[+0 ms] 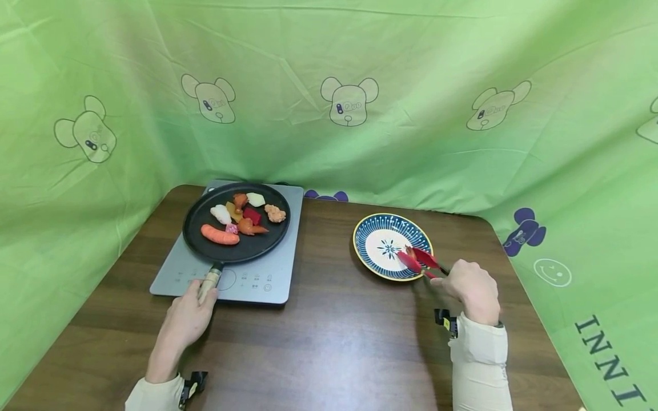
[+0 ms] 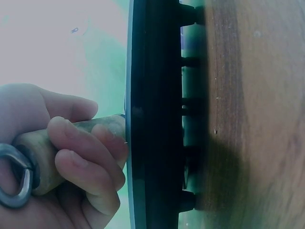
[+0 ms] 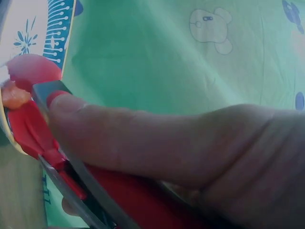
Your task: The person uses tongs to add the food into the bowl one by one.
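Note:
My left hand [image 1: 187, 319] grips the wooden handle [image 1: 209, 283] of a flat black frying pan [image 1: 257, 247]. In the left wrist view its fingers curl round the handle, whose end has a metal ring [image 2: 26, 186]. In the pan lie a sausage [image 1: 220, 234], a pale yellow-white piece [image 1: 255, 199], a lumpy orange-brown piece [image 1: 275, 213] and several other food pieces. At the right, my right hand [image 1: 473, 285] holds red-tipped tongs [image 1: 409, 261] over a blue-and-white plate [image 1: 372, 242]. Between the tong heads is an orange-brown food piece [image 3: 15, 95], partly hidden.
The pan sits on a silver induction cooker [image 1: 172, 279] at the left of the brown wooden table [image 1: 329, 319]. A green cloth [image 1: 288, 131] with printed mouse heads hangs behind and at both sides. Wrist cameras [image 1: 446, 323] are strapped on both arms.

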Demonstrator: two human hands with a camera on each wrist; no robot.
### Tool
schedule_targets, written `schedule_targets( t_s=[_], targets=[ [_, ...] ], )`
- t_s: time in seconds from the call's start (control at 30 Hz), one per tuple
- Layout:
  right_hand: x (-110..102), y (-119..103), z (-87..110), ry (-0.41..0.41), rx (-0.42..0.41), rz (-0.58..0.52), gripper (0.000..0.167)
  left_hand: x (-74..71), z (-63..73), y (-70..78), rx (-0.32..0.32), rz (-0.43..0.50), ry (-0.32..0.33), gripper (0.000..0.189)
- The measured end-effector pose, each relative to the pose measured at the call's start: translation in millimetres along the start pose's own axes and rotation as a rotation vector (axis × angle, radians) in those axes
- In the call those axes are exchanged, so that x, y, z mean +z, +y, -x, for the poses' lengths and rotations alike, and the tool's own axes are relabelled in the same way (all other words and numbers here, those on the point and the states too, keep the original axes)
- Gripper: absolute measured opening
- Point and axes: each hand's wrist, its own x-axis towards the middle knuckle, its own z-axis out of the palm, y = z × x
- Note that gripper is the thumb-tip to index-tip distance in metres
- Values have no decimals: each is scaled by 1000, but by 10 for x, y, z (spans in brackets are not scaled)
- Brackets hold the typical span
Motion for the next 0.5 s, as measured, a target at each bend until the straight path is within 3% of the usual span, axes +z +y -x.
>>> schedule_targets(
  t_s=[0.5],
  targets=[
    [16, 151, -130, 4, -80, 0, 43, -1, 6, 10, -2, 1, 4, 56]
  ],
)
